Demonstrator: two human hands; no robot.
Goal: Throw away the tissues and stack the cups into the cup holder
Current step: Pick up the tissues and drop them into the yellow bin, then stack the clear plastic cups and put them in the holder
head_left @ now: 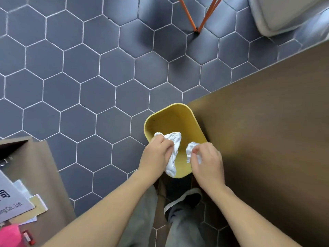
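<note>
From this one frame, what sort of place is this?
Probably an office or café: grey hexagon floor tiles, a brown table, a chair's orange legs, printed papers. Both hands hold tissues over a yellow bin.

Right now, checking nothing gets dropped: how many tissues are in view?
2: a larger tissue in the left hand, a smaller tissue in the right hand, both over the yellow bin.

A grey hexagon-tiled floor (71,86) is carrying a yellow plastic bin (170,118), standing against a brown table's (267,122) edge.
</note>
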